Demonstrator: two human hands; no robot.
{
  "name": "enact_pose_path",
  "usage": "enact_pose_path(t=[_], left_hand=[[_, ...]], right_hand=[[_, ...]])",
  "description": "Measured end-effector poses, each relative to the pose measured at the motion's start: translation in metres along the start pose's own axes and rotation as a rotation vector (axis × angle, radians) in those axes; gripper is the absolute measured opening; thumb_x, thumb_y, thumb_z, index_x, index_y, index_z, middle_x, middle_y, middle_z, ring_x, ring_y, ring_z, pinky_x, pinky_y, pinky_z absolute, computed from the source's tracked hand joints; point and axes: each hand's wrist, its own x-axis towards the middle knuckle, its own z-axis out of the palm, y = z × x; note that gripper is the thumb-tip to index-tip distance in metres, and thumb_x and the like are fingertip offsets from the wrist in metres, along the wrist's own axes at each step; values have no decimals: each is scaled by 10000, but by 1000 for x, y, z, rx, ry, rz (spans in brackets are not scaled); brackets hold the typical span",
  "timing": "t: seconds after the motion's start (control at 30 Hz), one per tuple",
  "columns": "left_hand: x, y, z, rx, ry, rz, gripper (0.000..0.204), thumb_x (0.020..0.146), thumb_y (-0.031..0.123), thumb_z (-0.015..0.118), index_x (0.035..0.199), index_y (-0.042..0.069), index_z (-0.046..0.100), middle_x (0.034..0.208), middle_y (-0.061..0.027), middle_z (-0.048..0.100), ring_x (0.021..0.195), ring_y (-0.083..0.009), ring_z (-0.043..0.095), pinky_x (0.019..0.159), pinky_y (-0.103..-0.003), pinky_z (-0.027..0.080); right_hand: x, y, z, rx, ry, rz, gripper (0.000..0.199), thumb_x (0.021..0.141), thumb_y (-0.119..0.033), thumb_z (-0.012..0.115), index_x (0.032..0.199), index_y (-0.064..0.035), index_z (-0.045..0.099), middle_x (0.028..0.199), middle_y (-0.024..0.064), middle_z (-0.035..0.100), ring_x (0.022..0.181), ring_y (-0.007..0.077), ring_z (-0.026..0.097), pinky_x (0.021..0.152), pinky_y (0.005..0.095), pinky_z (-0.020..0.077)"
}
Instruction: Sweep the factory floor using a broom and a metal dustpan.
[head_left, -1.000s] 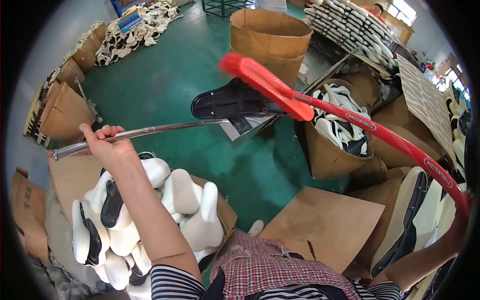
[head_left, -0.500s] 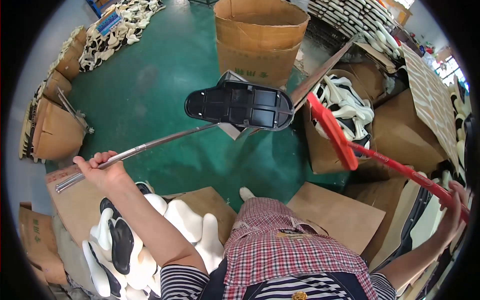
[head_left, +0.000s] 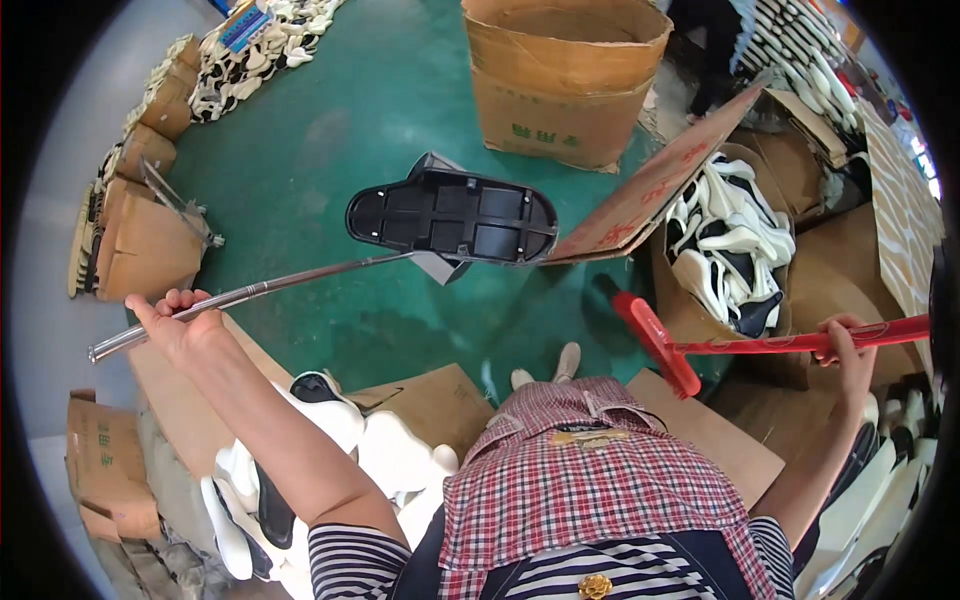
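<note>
My left hand (head_left: 178, 325) is closed around the silver metal pole of a long-handled dustpan (head_left: 450, 215). Its black ribbed pan hangs over the green floor in front of me, with grey flaps showing at its sides. On the right, my right hand (head_left: 845, 345) grips the red pole of a broom (head_left: 655, 345). The broom's red head is low at the pole's left end, near a box of shoe soles. Whether its bristles touch the floor I cannot tell.
A big cardboard box (head_left: 565, 100) stands ahead, with a person's dark-clothed legs (head_left: 710, 50) beyond it. A cardboard flap (head_left: 640, 195) juts from the box of white and black soles (head_left: 725, 235). More soles (head_left: 400, 450) lie near my left forearm, others (head_left: 265, 50) at far left.
The broom head has dropped, and its pole has swung nearly level. My right hand has moved left and up. The dustpan has shifted slightly left in view. A person's legs now show at the back.
</note>
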Motion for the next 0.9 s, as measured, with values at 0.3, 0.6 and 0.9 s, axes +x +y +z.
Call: enact_pose_path(t=[0.3,0.6,0.9], left_hand=[[-24,-13,19,41,105,175,304,763,435,631,786,200,439,522,28,400,457,-95,366,462,-273,321],[-11,-20,54,-1,216,214,343,771,410,629,720,129,440,552,7,409,492,-105,367,465,-242,277],[101,-79,110,-150,149,189,297,773,327,654,830,97,475,634,15,417,512,-81,392,435,-193,312]], right_hand=[[58,81,44,74,-275,28,63,809,-64,537,786,-17,572,662,22,563,544,69,509,474,184,396],[91,121,75,80,-381,2,56,795,-46,552,776,-1,578,632,4,537,549,62,470,499,191,373],[111,111,136,-47,-419,75,50,744,-46,575,712,-9,567,551,7,519,489,74,481,462,208,377]])
